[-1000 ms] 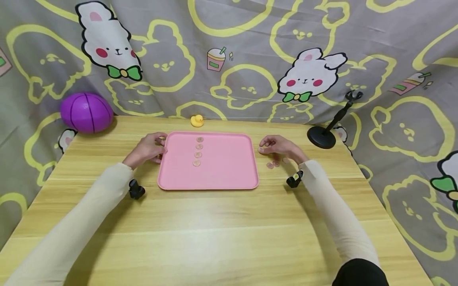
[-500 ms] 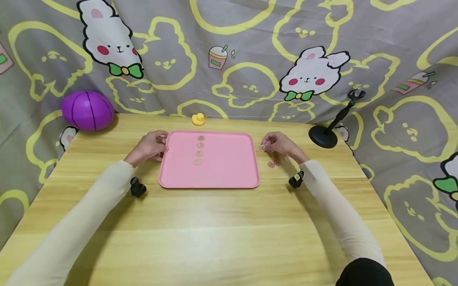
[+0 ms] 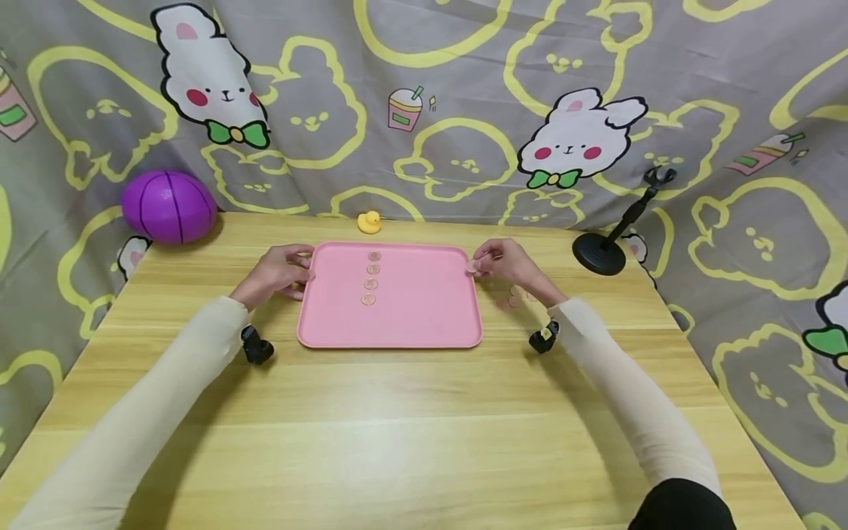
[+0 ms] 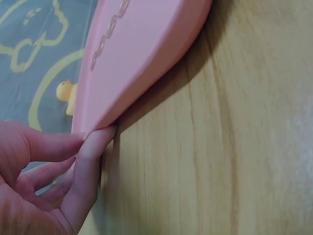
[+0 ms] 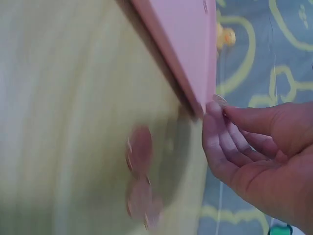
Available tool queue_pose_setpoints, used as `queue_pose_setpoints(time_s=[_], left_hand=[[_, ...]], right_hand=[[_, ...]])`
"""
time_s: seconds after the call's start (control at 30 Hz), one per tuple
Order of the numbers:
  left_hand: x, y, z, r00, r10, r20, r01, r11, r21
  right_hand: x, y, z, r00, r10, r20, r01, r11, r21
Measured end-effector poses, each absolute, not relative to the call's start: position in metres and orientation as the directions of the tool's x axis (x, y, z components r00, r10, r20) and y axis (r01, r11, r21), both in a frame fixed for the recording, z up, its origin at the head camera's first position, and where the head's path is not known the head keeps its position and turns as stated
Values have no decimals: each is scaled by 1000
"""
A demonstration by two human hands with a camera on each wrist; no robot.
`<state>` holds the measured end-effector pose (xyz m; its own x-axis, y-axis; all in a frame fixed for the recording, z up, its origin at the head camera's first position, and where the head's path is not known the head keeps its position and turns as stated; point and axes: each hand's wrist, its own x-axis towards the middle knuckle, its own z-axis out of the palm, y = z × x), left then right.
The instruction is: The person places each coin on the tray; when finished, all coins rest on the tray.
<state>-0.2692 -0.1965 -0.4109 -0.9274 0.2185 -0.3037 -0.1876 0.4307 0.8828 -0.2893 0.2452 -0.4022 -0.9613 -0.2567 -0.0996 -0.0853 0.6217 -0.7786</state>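
A: How far along are we?
B: About halfway, I judge. Four coins (image 3: 372, 283) lie in a row on the tray (image 3: 424, 316), left of its middle.
A: And what's left?
B: My right hand (image 3: 505, 263) pinches a fifth coin (image 3: 472, 266) by the tray's right rim. I see what look like three loose coins (image 5: 140, 149), blurred, on the surface (image 3: 397, 419) right of the tray.
A: Left hand (image 3: 277, 272)?
B: Gripping the tray's left rim.

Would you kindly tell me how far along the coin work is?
Already done: four coins lie in a row on the pink tray. In hand: the right hand pinches another coin at the tray's right edge, while the left hand grips the left edge. Probably remaining: the loose coins on the table.
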Motion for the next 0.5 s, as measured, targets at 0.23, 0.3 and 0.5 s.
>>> queue_pose_setpoints(time_s=[0.23, 0.3, 0.5], left_hand=[[-268, -197, -411, -935, 206, -287, -176, 433, 884], [-267, -196, -411, -937, 204, -284, -172, 438, 882], [-266, -195, -409, -939, 205, -278, -159, 457, 875]], right_hand=[[-282, 215, -408, -955, -294, -31, -155, 587, -795], [-283, 209, -409, -954, -299, -22, -168, 594, -787], [-282, 190, -409, -945, -322, -63, -135, 559, -818]])
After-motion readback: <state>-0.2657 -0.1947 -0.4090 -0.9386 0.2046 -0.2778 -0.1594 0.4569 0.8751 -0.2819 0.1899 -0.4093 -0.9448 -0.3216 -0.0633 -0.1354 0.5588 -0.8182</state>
